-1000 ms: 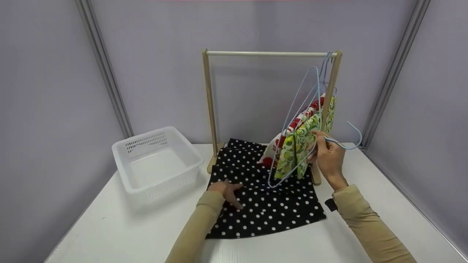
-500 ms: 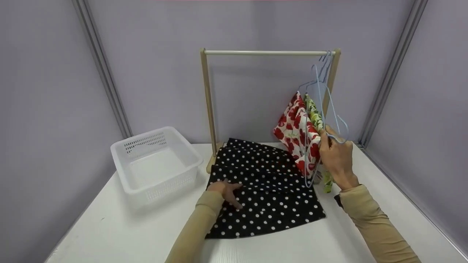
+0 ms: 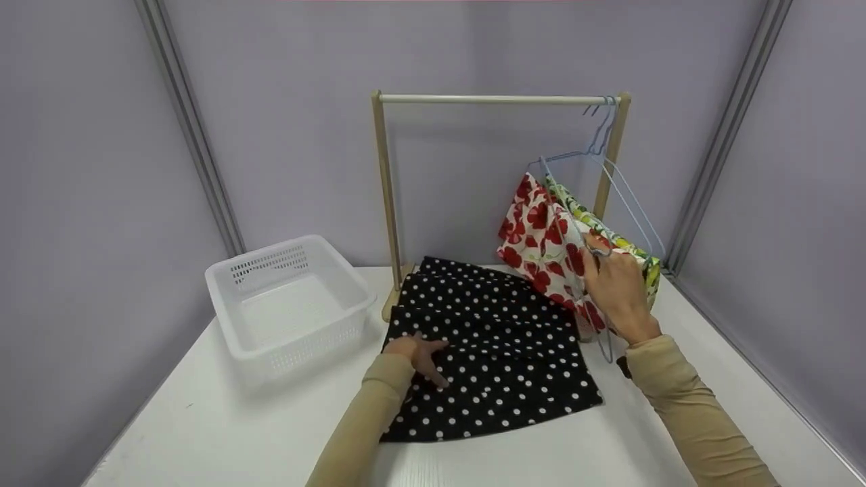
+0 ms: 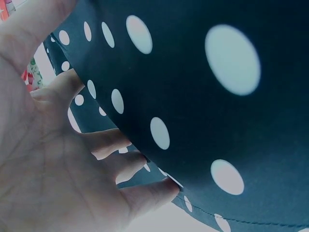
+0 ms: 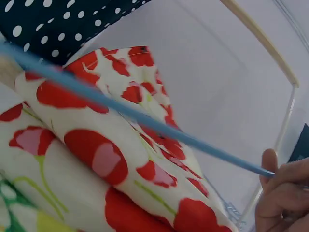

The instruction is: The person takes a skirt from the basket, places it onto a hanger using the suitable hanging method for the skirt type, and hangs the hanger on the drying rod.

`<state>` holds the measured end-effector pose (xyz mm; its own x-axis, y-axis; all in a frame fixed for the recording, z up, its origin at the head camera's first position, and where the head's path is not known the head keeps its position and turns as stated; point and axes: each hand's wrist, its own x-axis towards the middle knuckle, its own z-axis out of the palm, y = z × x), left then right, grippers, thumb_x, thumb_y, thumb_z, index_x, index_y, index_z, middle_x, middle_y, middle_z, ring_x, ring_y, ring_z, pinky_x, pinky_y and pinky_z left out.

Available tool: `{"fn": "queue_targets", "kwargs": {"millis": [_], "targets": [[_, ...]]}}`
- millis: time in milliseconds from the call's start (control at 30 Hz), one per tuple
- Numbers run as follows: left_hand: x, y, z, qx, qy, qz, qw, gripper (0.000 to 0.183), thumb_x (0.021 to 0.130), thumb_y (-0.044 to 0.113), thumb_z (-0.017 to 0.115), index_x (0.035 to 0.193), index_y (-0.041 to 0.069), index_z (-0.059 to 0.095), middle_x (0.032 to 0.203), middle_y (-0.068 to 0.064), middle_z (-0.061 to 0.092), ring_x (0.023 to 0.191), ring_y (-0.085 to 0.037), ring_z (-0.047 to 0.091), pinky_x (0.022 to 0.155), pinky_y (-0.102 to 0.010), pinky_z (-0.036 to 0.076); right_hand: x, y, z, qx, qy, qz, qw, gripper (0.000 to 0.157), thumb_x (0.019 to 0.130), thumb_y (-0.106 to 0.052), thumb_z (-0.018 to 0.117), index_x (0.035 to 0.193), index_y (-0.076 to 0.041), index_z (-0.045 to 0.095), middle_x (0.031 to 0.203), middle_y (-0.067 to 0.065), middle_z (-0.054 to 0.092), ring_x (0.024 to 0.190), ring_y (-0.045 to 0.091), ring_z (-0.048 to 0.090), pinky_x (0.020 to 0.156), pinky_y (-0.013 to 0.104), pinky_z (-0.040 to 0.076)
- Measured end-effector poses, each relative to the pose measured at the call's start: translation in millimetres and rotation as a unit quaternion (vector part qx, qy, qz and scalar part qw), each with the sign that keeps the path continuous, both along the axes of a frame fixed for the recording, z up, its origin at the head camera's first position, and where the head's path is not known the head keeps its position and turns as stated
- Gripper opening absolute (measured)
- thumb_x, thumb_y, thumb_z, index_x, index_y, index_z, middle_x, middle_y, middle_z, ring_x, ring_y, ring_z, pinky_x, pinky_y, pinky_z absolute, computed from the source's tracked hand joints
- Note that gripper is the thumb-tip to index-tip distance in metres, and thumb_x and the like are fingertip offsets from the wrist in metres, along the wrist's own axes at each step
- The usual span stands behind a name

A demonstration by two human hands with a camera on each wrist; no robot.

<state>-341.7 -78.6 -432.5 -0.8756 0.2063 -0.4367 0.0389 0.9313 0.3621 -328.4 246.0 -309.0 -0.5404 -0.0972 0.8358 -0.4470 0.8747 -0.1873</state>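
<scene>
A black cloth with white dots lies in folds on the table. On its left side rests my left hand, thumb and finger spread; in the left wrist view several fingertips pass under the edge of a cloth layer. My right hand pinches a light blue wire hanger near its hook, with no cloth visible on it. Right behind that hanger hang a red-flowered white cloth and a yellow-green patterned cloth, on blue hangers hooked over the rail. My right hand partly hides both cloths.
A wooden rack with a white rail stands at the back. To the left is a white plastic basket with nothing visible inside. Grey panels enclose the white table.
My right hand first moved right, then slightly left, turning the held hanger; its hook now points differently. The hanging cloths swung, showing more of the red-flowered one. My left hand stayed put.
</scene>
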Motion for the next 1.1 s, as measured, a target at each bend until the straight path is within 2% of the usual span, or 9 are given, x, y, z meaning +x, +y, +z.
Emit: {"fn": "queue_targets", "kwargs": {"millis": [67,233,367,500,633,767,900,1000,1100], "targets": [[-0.4,0,-0.1,0.007,-0.004,0.008,0.9999,0.084,0.061,0.05,0.077,0.134,0.047,0.035,0.151,-0.004,0.011,0.132,-0.039,0.014,0.094,-0.063,0.024,-7.0,3,-1.0,-0.003,-0.032,0.004,0.999,0.028,0.091,-0.015,0.053,0.115,-0.004,0.062,0.046,0.006,0.045,0.041,0.023,0.04,0.042,0.038,0.034],[0.4,0,-1.3,0.013,-0.001,0.015,0.9998,0.084,0.061,0.049,0.078,0.133,0.047,0.036,0.15,-0.004,0.011,0.132,-0.039,0.016,0.092,-0.065,0.025,-23.6,7,-4.8,-0.007,-0.094,0.004,0.995,0.023,0.089,-0.016,0.054,0.106,-0.006,0.067,0.06,0.014,0.055,0.048,0.026,0.047,0.044,0.039,0.037],[1.2,-1,-1.4,0.011,0.002,0.012,0.9999,0.083,0.061,0.049,0.078,0.134,0.046,0.037,0.15,-0.004,0.013,0.132,-0.039,0.017,0.093,-0.064,0.025,-34.7,8,-5.5,-0.004,-0.134,-0.022,0.991,0.018,0.088,-0.019,0.053,0.084,-0.009,0.068,0.055,0.009,0.048,0.046,0.024,0.043,0.041,0.035,0.032],[1.5,-1,-0.3,0.009,0.006,0.009,0.9999,0.083,0.061,0.048,0.078,0.134,0.047,0.036,0.15,-0.004,0.015,0.132,-0.038,0.017,0.094,-0.064,0.025,-40.4,8,-7.0,-0.001,-0.159,-0.046,0.986,0.026,0.086,-0.021,0.053,0.062,-0.011,0.055,0.052,0.007,0.044,0.044,0.024,0.041,0.039,0.033,0.031],[1.8,-1,0.5,0.008,0.011,0.004,0.9999,0.085,0.061,0.048,0.078,0.134,0.047,0.035,0.15,-0.005,0.014,0.132,-0.038,0.016,0.096,-0.062,0.023,-43.1,11,-12.5,-0.004,-0.171,-0.058,0.984,0.037,0.087,-0.026,0.054,0.055,-0.01,0.045,0.049,0.006,0.04,0.041,0.022,0.04,0.035,0.032,0.031],[1.3,-1,0.1,0.014,0.005,0.007,0.9999,0.085,0.061,0.048,0.078,0.134,0.047,0.036,0.15,-0.004,0.012,0.132,-0.039,0.016,0.094,-0.063,0.026,-47.2,16,-19.1,0.022,-0.153,-0.065,0.986,0.05,0.087,-0.028,0.057,0.044,-0.007,0.041,0.044,0.01,0.04,0.04,0.026,0.041,0.036,0.036,0.034],[0.3,0,-0.8,0.022,-0.01,0.017,0.9996,0.084,0.061,0.048,0.079,0.133,0.049,0.036,0.151,-0.003,0.009,0.132,-0.038,0.015,0.09,-0.064,0.03,-49.4,19,-27.0,0.041,-0.17,-0.069,0.982,0.05,0.087,-0.026,0.056,0.042,-0.007,0.045,0.063,0.023,0.053,0.049,0.033,0.046,0.044,0.042,0.039],[0.2,0,-1.0,0.028,-0.013,0.021,0.9993,0.084,0.061,0.046,0.08,0.132,0.049,0.037,0.151,-0.003,0.01,0.13,-0.038,0.017,0.089,-0.062,0.032,-50.5,21,-33.1,0.023,-0.199,-0.065,0.978,0.044,0.087,-0.024,0.055,0.047,-0.009,0.045,0.063,0.02,0.052,0.047,0.029,0.045,0.041,0.039,0.037],[0.6,0,-0.5,0.046,-0.018,0.03,0.9983,0.084,0.06,0.042,0.081,0.132,0.047,0.038,0.151,-0.003,0.01,0.127,-0.038,0.024,0.085,-0.059,0.039,-52.5,22,-37.7,0.016,-0.196,-0.062,0.978,0.042,0.086,-0.02,0.055,0.047,-0.01,0.043,0.048,0.01,0.044,0.041,0.024,0.041,0.037,0.034,0.033]]}}
